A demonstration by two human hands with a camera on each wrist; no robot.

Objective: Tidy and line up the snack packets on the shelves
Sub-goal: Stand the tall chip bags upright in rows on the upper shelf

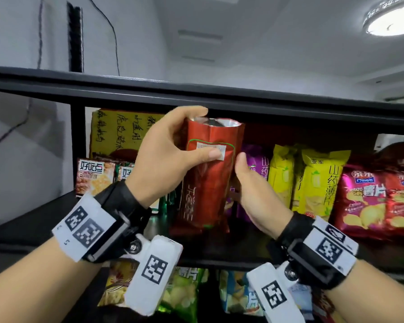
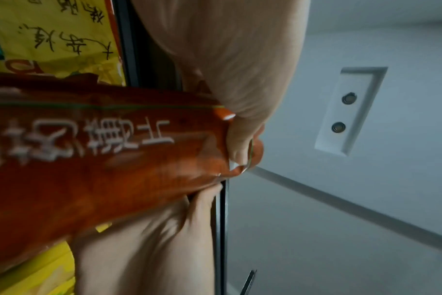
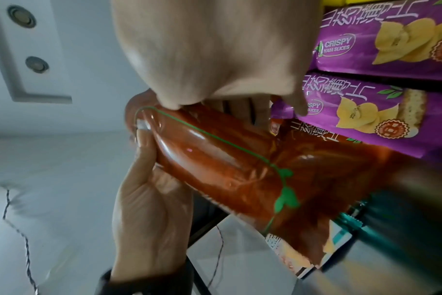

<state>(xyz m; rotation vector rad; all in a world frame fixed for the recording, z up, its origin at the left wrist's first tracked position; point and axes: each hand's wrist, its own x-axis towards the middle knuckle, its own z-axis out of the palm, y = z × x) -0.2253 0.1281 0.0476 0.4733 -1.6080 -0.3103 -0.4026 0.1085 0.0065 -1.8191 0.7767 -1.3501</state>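
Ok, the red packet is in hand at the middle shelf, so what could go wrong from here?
1. The left hand holds the red packet only near its top, thumb on the white label; the base could swing or slip.
2. The purple packets stand close beside it, with the right hand in between; pushing the red packet in may tip them.
3. The packet's top sits close under the upper shelf edge and could catch.

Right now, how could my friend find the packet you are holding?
Look at the middle black shelf with the row of snack packets. In its centre the left hand grips a tall red packet near the top. It stands in front of the purple packets and has a thin green line on it.
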